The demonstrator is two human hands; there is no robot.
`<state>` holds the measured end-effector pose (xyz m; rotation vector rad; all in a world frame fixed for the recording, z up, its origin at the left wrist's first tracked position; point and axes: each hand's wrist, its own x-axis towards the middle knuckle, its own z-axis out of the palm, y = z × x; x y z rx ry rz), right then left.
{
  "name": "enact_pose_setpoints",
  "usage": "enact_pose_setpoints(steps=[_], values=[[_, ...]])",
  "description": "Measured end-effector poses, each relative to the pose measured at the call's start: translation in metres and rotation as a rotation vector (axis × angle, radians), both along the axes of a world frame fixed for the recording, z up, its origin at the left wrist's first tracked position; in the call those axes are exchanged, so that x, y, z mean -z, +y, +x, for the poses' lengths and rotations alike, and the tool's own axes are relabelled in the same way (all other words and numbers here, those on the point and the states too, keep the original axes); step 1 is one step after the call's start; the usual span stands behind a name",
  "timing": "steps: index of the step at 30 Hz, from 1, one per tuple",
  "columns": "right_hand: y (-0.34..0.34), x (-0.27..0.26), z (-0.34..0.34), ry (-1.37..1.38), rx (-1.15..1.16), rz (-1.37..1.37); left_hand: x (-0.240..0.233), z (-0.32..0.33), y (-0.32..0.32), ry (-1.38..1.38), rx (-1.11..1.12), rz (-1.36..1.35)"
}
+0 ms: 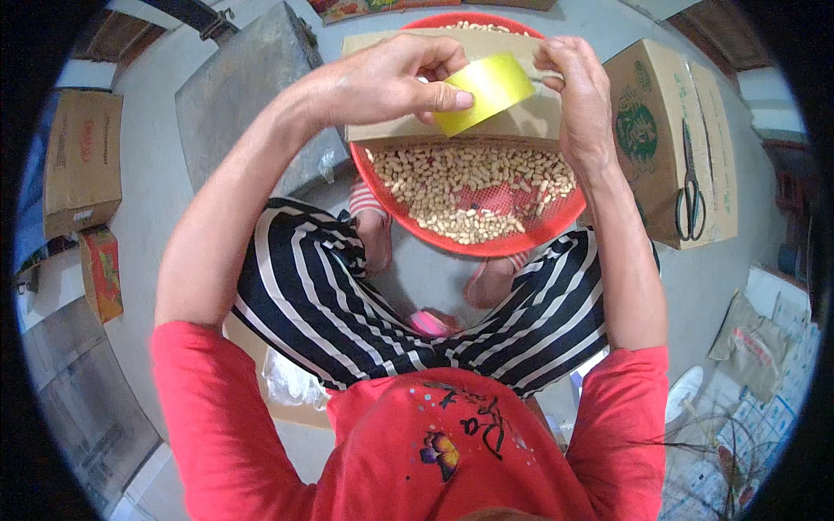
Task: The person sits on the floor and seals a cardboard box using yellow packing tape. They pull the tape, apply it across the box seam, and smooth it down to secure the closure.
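My left hand (404, 81) grips a roll of yellow adhesive tape (487, 91), its thumb lying along the near edge. To the right of the roll, my right hand (582, 98) is raised with fingers curled and tips close together. Whether a strip of tape is pinched there I cannot tell. Beneath both hands a cardboard piece or flat box (391, 130) lies across a round red plastic sieve basket (554, 228). Unshelled peanuts (430, 179) are spread over the basket's mesh, on the near side and also past the cardboard's far edge.
On the right, black-handled scissors (690, 189) lie on a cardboard box (642, 130). A worn grey slab-like stand (247, 111) is at the left of the basket. Another carton (85, 159) stands farther left. My striped-trousered knees flank the basket's near side.
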<state>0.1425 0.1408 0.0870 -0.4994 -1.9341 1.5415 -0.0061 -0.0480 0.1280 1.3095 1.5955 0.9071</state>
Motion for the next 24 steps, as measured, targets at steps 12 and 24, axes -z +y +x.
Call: enact_pose_setpoints(steps=[12,24], values=[[-0.036,-0.044,0.004,0.266,-0.240,-0.415,-0.023,0.048,0.030,0.074,-0.363,0.407],[-0.040,-0.092,0.021,0.399,-0.228,-0.536,-0.064,0.090,0.041,-0.004,-0.485,0.408]])
